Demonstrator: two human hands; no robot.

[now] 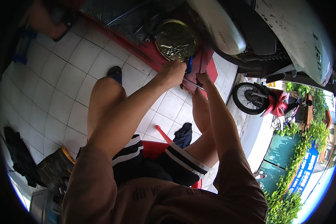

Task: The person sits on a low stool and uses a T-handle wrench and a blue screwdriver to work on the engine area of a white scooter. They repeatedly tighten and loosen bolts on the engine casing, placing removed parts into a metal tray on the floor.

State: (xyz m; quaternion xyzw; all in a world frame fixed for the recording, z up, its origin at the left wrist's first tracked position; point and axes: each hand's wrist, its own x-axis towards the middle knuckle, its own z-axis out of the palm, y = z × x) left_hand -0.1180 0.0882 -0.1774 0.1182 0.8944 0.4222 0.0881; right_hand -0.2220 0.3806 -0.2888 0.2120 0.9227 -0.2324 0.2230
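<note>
Both my hands are closed over the near end of a red platform (211, 71). A slim shiny metal rod (192, 83) runs from my left hand (174, 72) across to my right hand (205, 80), and the fingers of both are curled at it. What tool the rod belongs to cannot be made out. Just beside my left fist is a blue object (189, 65), perhaps a handle. A thin dark bar (202, 61) rises from my right hand. Beyond my left hand lies a round gold-coloured tray (158, 45) with small metal parts in it.
An open-end wrench (148, 39) lies left of the tray. A motorbike with a pale exhaust cover (222, 28) stands over the platform's right side. My knees flank a red stool (153, 149) on white floor tiles (76, 76). A red motorbike (276, 102) is parked outside.
</note>
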